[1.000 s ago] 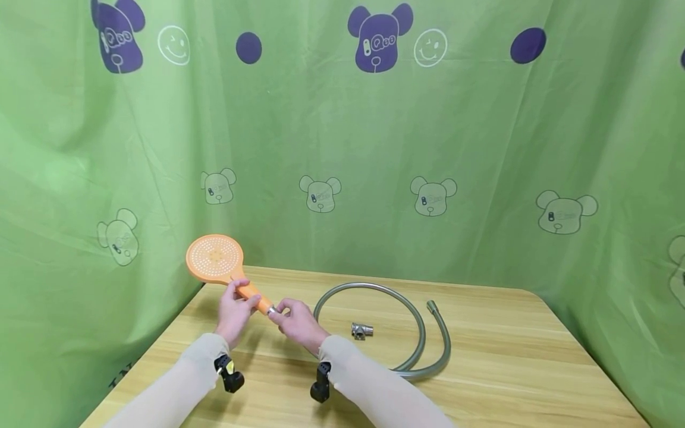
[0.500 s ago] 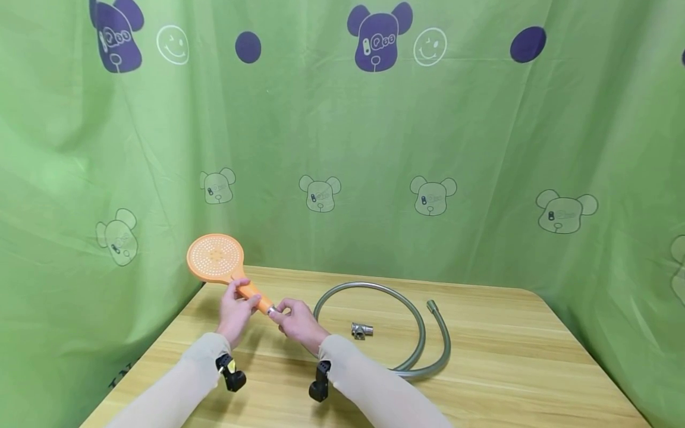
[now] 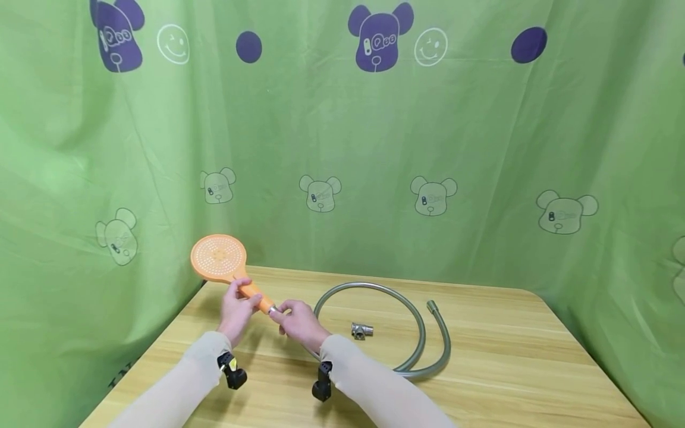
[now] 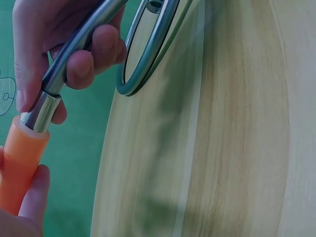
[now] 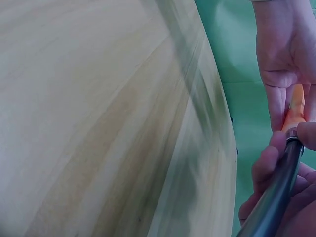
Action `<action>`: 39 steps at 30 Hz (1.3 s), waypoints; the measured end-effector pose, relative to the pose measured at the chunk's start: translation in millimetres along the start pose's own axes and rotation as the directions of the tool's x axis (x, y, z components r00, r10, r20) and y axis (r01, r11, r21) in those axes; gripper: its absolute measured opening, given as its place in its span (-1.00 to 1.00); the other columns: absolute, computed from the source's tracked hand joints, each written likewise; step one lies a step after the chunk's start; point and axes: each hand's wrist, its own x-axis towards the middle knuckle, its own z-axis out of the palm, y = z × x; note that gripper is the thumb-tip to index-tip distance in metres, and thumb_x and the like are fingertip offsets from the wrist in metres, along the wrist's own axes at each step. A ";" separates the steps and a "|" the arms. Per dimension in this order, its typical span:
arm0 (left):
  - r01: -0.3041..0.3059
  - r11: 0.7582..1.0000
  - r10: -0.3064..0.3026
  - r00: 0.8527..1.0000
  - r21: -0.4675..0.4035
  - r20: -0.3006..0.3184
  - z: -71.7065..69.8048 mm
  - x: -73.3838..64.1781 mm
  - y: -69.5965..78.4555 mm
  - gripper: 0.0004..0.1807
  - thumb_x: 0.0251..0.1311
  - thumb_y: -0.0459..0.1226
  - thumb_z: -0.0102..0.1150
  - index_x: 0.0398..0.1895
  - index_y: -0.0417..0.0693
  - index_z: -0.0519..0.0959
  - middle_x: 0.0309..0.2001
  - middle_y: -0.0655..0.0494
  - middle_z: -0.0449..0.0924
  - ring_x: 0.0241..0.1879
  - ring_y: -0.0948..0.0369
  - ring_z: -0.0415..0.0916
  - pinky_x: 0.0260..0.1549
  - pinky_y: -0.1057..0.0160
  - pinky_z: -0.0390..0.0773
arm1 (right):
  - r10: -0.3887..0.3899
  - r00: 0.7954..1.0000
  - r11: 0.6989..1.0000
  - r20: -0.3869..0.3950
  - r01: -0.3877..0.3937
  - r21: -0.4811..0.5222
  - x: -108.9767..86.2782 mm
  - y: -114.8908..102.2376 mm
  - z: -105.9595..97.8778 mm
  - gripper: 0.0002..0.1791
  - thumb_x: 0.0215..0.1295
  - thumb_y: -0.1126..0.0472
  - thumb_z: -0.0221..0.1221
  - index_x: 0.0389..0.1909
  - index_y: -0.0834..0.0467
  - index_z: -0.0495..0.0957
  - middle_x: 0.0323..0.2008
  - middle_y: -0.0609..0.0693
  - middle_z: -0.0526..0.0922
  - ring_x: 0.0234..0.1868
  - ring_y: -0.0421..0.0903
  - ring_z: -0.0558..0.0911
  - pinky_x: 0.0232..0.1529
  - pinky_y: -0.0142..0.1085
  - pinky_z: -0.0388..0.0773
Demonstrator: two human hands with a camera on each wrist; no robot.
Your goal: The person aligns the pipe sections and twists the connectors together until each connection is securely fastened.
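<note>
In the head view, you grip the round-faced orange plastic hand shower by its handle with your left hand, left of centre in the lower half of the frame, raised above the pale wooden table. Just right of it, your right hand pinches the end of the long grey flexible hose at the handle's tip. The hose loops across the lower middle, its other end lying free to the right. A small silver metal fitting lies inside the loop, apart from the hose.

In the left wrist view, at left, your right fingers curl round the hose beside its silver metal collar, which partly shows outside the handle's mouth.

In the right wrist view, at the right edge, your 2 hands meet around that joint. You seem partway through connecting 1 hose end; how far it is seated, I cannot tell. Tightening is probably left, and the fitting is not joined to the hose.
</note>
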 end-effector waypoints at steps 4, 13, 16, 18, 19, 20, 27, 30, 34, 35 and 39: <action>0.002 1.000 -0.002 1.000 0.027 0.012 -0.6 1.6 -0.7 -0.45 0.26 -0.57 0.11 0.32 -0.27 0.27 0.16 -0.33 0.31 -0.02 0.04 0.50 -0.16 0.38 0.68 | 0.006 1.000 1.000 0.003 -0.006 -0.006 -0.6 -0.2 -1.0 -0.77 0.39 0.02 0.24 -0.28 0.13 0.58 -0.65 0.00 0.60 -0.71 -0.12 0.45 -0.69 -0.39 0.30; 0.014 0.999 -0.014 1.000 0.049 -0.004 -2.2 -3.0 -3.0 -0.42 0.24 -0.57 0.13 0.32 -0.28 0.25 0.15 -0.32 0.29 -0.03 0.04 0.47 -0.18 0.43 0.67 | -0.007 1.000 0.995 0.005 0.007 -0.095 -2.0 2.7 -7.9 -0.72 0.36 -0.03 0.24 -0.23 0.12 0.62 -0.52 0.01 0.68 -0.58 -0.03 0.63 -0.58 -0.35 0.45; 0.017 0.998 -0.016 1.000 0.063 -0.019 -2.4 -4.2 -2.8 -0.43 0.22 -0.57 0.16 0.30 -0.28 0.27 0.13 -0.32 0.30 -0.04 0.04 0.48 -0.19 0.43 0.68 | -0.035 0.999 0.990 -0.004 0.034 -0.139 -4.2 1.4 -14.2 -0.72 0.36 -0.02 0.21 -0.21 0.12 0.64 -0.47 -0.01 0.67 -0.54 -0.10 0.59 -0.53 -0.33 0.48; 0.015 0.997 -0.013 1.000 0.078 -0.023 -2.8 -4.0 -3.1 -0.43 0.22 -0.56 0.18 0.30 -0.28 0.28 0.13 -0.32 0.30 -0.04 0.03 0.48 -0.18 0.43 0.68 | -0.054 0.998 0.986 -0.013 0.052 -0.161 -5.3 0.7 -18.5 -0.73 0.36 -0.02 0.21 -0.20 0.11 0.66 -0.43 -0.04 0.66 -0.48 -0.14 0.57 -0.46 -0.32 0.51; 0.015 0.996 -0.013 1.000 0.083 -0.023 -3.0 -3.7 -3.3 -0.43 0.22 -0.55 0.19 0.30 -0.28 0.28 0.13 -0.31 0.30 -0.04 0.03 0.49 -0.18 0.42 0.68 | -0.066 0.998 0.983 -0.020 0.061 -0.176 -5.6 0.5 -20.5 -0.73 0.37 -0.02 0.21 -0.20 0.11 0.66 -0.41 -0.08 0.65 -0.44 -0.17 0.56 -0.41 -0.32 0.51; 0.018 0.996 -0.016 1.000 0.089 -0.022 -3.2 -3.3 -3.5 -0.42 0.22 -0.55 0.19 0.30 -0.26 0.29 0.13 -0.30 0.31 -0.04 0.03 0.49 -0.18 0.43 0.68 | -0.072 0.997 0.980 -0.026 0.066 -0.185 -5.8 0.4 -22.5 -0.74 0.38 -0.02 0.21 -0.20 0.10 0.67 -0.38 -0.09 0.65 -0.40 -0.18 0.56 -0.37 -0.32 0.52; 0.026 0.994 -0.023 0.999 0.109 -0.022 -4.4 -1.1 -5.7 -0.40 0.21 -0.52 0.22 0.32 -0.25 0.29 0.11 -0.29 0.34 -0.08 0.07 0.51 -0.20 0.43 0.68 | -0.087 0.995 0.969 -0.048 0.073 -0.235 -6.6 3.8 -34.7 -0.73 0.37 -0.05 0.23 -0.16 0.07 0.66 -0.29 -0.11 0.64 -0.27 -0.19 0.55 -0.25 -0.31 0.53; 0.031 0.993 -0.029 0.999 0.117 -0.023 -4.8 -0.6 -7.6 -0.39 0.21 -0.52 0.22 0.33 -0.25 0.29 0.11 -0.29 0.35 -0.08 0.07 0.51 -0.21 0.44 0.67 | -0.094 0.995 0.965 -0.045 0.080 -0.250 -9.9 6.6 -41.8 -0.72 0.39 -0.05 0.21 -0.14 0.09 0.65 -0.27 -0.10 0.64 -0.25 -0.18 0.55 -0.23 -0.29 0.54; 0.043 0.993 -0.040 0.999 0.107 -0.026 -5.4 0.2 -11.1 -0.39 0.21 -0.52 0.21 0.33 -0.25 0.28 0.11 -0.29 0.36 -0.08 0.08 0.52 -0.20 0.44 0.67 | -0.113 0.993 0.960 -0.044 0.098 -0.261 -15.2 10.9 -53.6 -0.70 0.42 -0.03 0.18 -0.10 0.12 0.64 -0.22 -0.07 0.66 -0.19 -0.15 0.58 -0.13 -0.21 0.58; 0.046 0.993 -0.043 0.999 0.104 -0.027 -5.6 0.5 -12.1 -0.40 0.21 -0.52 0.21 0.32 -0.25 0.28 0.10 -0.29 0.36 -0.09 0.09 0.52 -0.20 0.44 0.67 | -0.116 0.992 0.959 -0.046 0.100 -0.264 -16.5 11.5 -56.8 -0.69 0.42 -0.03 0.18 -0.08 0.13 0.64 -0.20 -0.06 0.66 -0.17 -0.14 0.58 -0.10 -0.19 0.58; 0.055 0.992 -0.052 0.998 0.110 -0.029 -5.9 1.3 -14.7 -0.39 0.22 -0.50 0.22 0.33 -0.25 0.28 0.08 -0.28 0.36 -0.10 0.10 0.53 -0.19 0.44 0.66 | -0.117 0.992 0.959 -0.055 0.099 -0.265 -20.1 13.8 -70.1 -0.68 0.43 -0.02 0.17 -0.06 0.14 0.63 -0.18 -0.04 0.67 -0.15 -0.12 0.58 -0.06 -0.16 0.58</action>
